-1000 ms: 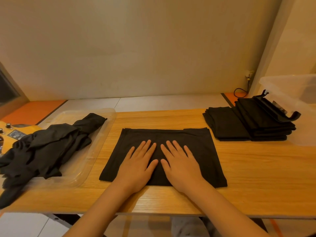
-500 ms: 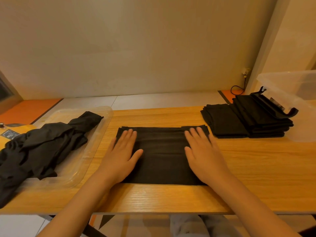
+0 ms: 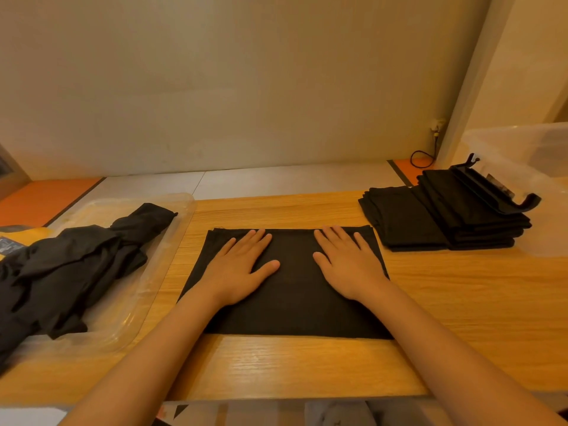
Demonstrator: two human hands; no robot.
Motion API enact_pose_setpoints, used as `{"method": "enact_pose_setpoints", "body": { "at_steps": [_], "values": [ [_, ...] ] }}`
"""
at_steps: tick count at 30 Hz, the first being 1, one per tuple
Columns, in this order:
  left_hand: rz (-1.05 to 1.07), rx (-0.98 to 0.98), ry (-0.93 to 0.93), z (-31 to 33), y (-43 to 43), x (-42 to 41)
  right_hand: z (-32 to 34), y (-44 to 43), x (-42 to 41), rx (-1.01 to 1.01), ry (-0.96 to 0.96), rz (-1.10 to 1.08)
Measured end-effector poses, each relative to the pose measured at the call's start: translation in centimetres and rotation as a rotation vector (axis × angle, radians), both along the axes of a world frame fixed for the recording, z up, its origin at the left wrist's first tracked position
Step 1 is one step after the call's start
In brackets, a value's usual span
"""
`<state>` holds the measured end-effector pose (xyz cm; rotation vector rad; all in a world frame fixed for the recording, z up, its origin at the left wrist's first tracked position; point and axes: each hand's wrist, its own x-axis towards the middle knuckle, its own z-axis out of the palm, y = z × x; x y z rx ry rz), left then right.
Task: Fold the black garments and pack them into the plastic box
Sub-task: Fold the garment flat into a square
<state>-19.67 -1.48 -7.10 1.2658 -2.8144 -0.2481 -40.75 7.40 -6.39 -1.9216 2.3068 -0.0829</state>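
The left hand [image 3: 238,269] and right hand [image 3: 347,265] lie palm-down on the black garment [image 3: 292,305]. Their fingers [image 3: 255,241] are straight and slightly spread, and they grip nothing. They probably rest this way to press the cloth flat on the table [image 3: 461,302] so that the fold sets before the next one.

The garment sits directly under both sets of fingers. Its far edge is just beyond the fingertips, its side edges are just outside the little fingers, and its near edge is back under the forearms.

The folded stack [image 3: 402,219] lies near the right fingers, to their right and apart from them, beside the plastic box [image 3: 522,149], apparently staged for packing. The unfolded heap [image 3: 76,262] waits in a clear tray [image 3: 184,204], well to the left of the left fingers.
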Motion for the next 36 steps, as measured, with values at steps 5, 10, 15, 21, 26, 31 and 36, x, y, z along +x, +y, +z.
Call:
{"method": "enact_pose_setpoints", "body": {
  "at_steps": [5, 10, 15, 21, 26, 31, 36],
  "values": [
    [0.048, -0.012, -0.047, 0.2, -2.2, 1.0, -0.4, 1.4, -2.5, 0.038, -0.005, -0.107],
    [-0.055, -0.109, -0.197, 1.1, -4.6, -0.4, 0.4, 4.3, 0.4, 0.114, -0.002, -0.242],
    [0.081, -0.333, -0.15, 2.6, -1.5, -0.8, 3.3, 10.1, 3.4, 0.179, 0.071, -0.229],
    [0.455, 0.02, 0.043, 1.1, 11.9, -3.6, 2.7, 7.9, 4.2, -0.086, 0.007, 0.218],
    [0.407, 0.003, 0.006, -0.5, 12.1, -2.9, 0.0, 7.8, 3.3, -0.025, -0.001, 0.187],
    [0.091, -0.051, -0.061, 0.7, 9.3, -1.3, -0.8, 10.6, 6.8, -0.098, 0.001, -0.029],
    [0.172, -0.019, 0.071, 0.0, 12.7, -1.9, -0.4, 9.9, 7.1, -0.213, -0.01, 0.204]
  ]
}}
